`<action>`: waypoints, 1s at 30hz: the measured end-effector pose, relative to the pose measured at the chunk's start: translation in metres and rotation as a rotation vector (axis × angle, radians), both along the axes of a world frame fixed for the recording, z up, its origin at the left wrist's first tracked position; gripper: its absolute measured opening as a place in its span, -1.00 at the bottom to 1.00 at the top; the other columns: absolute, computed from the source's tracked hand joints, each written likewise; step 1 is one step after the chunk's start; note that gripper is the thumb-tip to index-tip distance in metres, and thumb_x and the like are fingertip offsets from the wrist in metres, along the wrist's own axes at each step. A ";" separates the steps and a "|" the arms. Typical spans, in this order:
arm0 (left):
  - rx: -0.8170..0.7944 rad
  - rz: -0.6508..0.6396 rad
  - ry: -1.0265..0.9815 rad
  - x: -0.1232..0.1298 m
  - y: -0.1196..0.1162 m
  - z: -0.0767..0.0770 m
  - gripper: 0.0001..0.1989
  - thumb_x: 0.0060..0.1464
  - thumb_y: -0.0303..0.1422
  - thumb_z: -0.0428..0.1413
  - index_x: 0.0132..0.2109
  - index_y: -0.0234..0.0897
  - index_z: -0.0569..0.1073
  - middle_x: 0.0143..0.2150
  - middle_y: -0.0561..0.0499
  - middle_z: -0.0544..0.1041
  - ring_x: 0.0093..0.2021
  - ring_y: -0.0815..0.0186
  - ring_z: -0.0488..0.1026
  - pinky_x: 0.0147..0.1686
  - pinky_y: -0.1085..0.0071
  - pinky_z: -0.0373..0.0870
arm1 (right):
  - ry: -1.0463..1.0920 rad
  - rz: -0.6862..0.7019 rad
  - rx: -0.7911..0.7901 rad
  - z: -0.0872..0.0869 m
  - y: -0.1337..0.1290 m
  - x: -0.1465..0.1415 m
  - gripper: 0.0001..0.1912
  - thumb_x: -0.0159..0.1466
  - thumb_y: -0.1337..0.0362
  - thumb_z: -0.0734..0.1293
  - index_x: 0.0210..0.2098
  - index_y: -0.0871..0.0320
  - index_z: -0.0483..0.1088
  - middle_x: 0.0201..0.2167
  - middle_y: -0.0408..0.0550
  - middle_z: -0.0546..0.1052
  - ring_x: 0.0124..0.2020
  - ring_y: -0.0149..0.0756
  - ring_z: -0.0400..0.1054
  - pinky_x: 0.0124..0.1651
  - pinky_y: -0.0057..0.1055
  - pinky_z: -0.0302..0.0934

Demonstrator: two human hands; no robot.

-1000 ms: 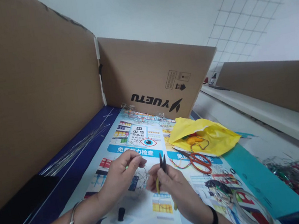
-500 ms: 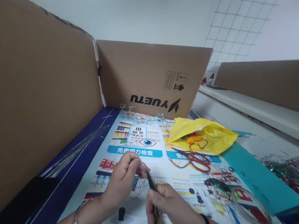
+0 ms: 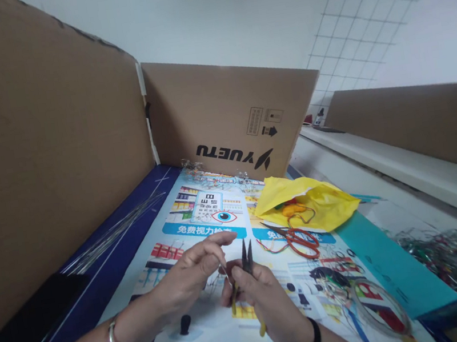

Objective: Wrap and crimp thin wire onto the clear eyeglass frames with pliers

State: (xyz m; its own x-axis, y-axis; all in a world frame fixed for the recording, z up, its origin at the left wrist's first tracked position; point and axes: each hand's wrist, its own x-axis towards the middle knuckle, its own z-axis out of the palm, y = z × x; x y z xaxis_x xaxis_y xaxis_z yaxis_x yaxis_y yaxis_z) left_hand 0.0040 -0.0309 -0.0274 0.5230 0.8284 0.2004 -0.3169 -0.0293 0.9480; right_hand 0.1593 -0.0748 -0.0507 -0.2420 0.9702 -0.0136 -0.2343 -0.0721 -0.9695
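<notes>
Currently a thin wire between two hands, pliers ready beside it

The thin wire (image 3: 226, 275) sits in the narrow space between the hands, its upper end pinched by the thumb and fingers of the left hand (image 3: 188, 273). Its lower end runs down to the right hand's fingers; whether they nip it as well, I cannot tell. The right hand (image 3: 265, 292) is wrapped round the pliers (image 3: 247, 265), whose dark tips point up and stand parted, with no wire between them.

My reading is that the step in hand is positioning the wire by finger, with the tool carried but not biting. The next move probably calls for a steady left pinch and a small turn of the right wrist, so that the plier tips can meet the wire without bending it elsewhere.

Beneath both hands lies a printed sheet (image 3: 219, 334). Beyond the right hand, off to its right, are red-handled scissors (image 3: 287, 233), with a yellow bag (image 3: 333, 206) just past them holding some orange cord (image 3: 293, 209). A round clear container (image 3: 380, 306) sits to the right of the right hand, and a tangle of wire (image 3: 446, 261) lies farther out. Well left of and beyond the left hand is a bundle of straight wires (image 3: 109, 236).
</notes>
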 end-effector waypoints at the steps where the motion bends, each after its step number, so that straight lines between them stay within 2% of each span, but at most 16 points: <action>1: -0.011 -0.032 0.015 0.000 -0.002 0.000 -0.75 0.03 -0.16 0.09 -0.45 -0.24 0.40 0.13 -0.01 0.29 0.10 0.17 0.27 -0.02 0.24 0.25 | 0.014 0.029 -0.013 0.001 -0.001 -0.001 -0.65 0.22 0.04 0.22 -0.28 0.24 0.35 -0.54 -0.08 0.45 -0.49 -0.39 0.32 -0.36 -0.45 0.16; 4: -0.029 -0.085 0.050 0.001 -0.005 0.000 -0.74 0.00 -0.13 0.11 -0.46 -0.23 0.43 0.14 -0.02 0.29 0.12 0.12 0.24 -0.07 0.22 0.30 | 0.011 0.061 -0.036 0.002 -0.005 -0.003 -0.65 0.19 0.04 0.25 -0.35 0.26 0.35 -0.54 -0.06 0.45 -0.49 -0.38 0.32 -0.32 -0.41 0.18; 7: -0.023 -0.128 0.046 0.001 -0.004 -0.002 -0.76 0.01 -0.16 0.12 -0.45 -0.22 0.45 0.15 -0.01 0.28 0.18 0.13 0.16 -0.01 0.22 0.26 | -0.048 0.050 -0.017 0.006 -0.007 -0.003 -0.67 0.14 0.06 0.30 -0.39 0.26 0.36 -0.54 -0.07 0.44 -0.47 -0.38 0.31 -0.30 -0.40 0.19; 9: -0.027 -0.118 0.051 0.002 -0.002 -0.003 -0.78 0.04 -0.18 0.10 -0.43 -0.22 0.45 0.14 -0.01 0.30 0.16 0.14 0.19 0.01 0.23 0.23 | -0.131 0.013 0.027 0.009 -0.005 -0.001 -0.70 0.14 0.08 0.29 -0.46 0.24 0.36 -0.54 -0.08 0.44 -0.46 -0.38 0.30 -0.30 -0.42 0.18; 12: -0.035 -0.033 0.107 0.003 -0.001 -0.005 -0.78 0.11 -0.20 0.02 -0.32 -0.21 0.47 0.00 -0.06 0.41 0.01 0.19 0.32 -0.05 0.27 0.25 | -0.310 -0.144 0.101 0.012 -0.001 0.003 -0.74 0.14 0.13 0.27 -0.51 0.21 0.32 -0.57 -0.13 0.41 -0.49 -0.41 0.26 -0.36 -0.46 0.15; 15: -0.001 0.068 0.169 0.005 -0.003 -0.004 -0.70 0.13 -0.17 -0.04 -0.19 -0.24 0.48 -0.18 -0.10 0.48 -0.22 0.27 0.38 -0.20 0.35 0.29 | -0.532 -0.307 0.201 0.013 0.005 0.009 -0.79 0.14 0.16 0.25 -0.51 0.18 0.31 -0.59 -0.17 0.37 -0.54 -0.42 0.21 -0.43 -0.48 0.11; 19: -0.007 0.160 0.292 0.010 -0.007 -0.001 -0.71 0.03 -0.18 0.06 -0.19 -0.26 0.50 -0.34 -0.04 0.50 -0.40 0.33 0.35 -0.36 0.42 0.29 | -0.817 -0.413 0.406 0.009 0.010 0.014 -0.85 0.15 0.25 0.22 -0.51 0.16 0.31 -0.58 -0.17 0.38 -0.53 -0.42 0.22 -0.43 -0.48 0.09; 22: -0.006 0.211 0.368 0.013 -0.009 -0.001 -0.77 0.01 -0.23 0.08 -0.28 -0.27 0.53 -0.44 0.03 0.48 -0.47 0.37 0.31 -0.44 0.46 0.26 | -0.914 -0.405 0.531 0.005 0.011 0.014 -0.87 0.15 0.30 0.21 -0.51 0.16 0.30 -0.57 -0.17 0.36 -0.52 -0.43 0.21 -0.42 -0.50 0.07; 25: 0.013 0.244 0.394 0.015 -0.010 -0.004 -0.79 0.02 -0.25 0.07 -0.36 -0.27 0.53 -0.50 0.06 0.45 -0.49 0.39 0.30 -0.48 0.49 0.23 | -0.932 -0.376 0.571 0.002 0.009 0.013 -0.86 0.17 0.31 0.21 -0.51 0.16 0.29 -0.57 -0.17 0.35 -0.51 -0.43 0.20 -0.41 -0.50 0.06; 28: 0.034 0.264 0.408 0.015 -0.009 -0.006 -0.80 0.02 -0.27 0.06 -0.41 -0.27 0.52 -0.53 0.07 0.44 -0.49 0.38 0.31 -0.49 0.50 0.23 | -0.906 -0.327 0.541 0.004 0.009 0.013 -0.81 0.19 0.26 0.21 -0.53 0.16 0.29 -0.57 -0.17 0.34 -0.51 -0.43 0.19 -0.42 -0.50 0.05; 30: 0.048 0.294 0.412 0.014 -0.009 -0.005 -0.80 0.02 -0.29 0.06 -0.43 -0.28 0.50 -0.53 0.07 0.44 -0.48 0.37 0.34 -0.47 0.50 0.25 | -0.825 -0.245 0.451 0.007 0.009 0.014 -0.76 0.22 0.19 0.20 -0.52 0.17 0.31 -0.57 -0.17 0.35 -0.50 -0.43 0.20 -0.41 -0.49 0.07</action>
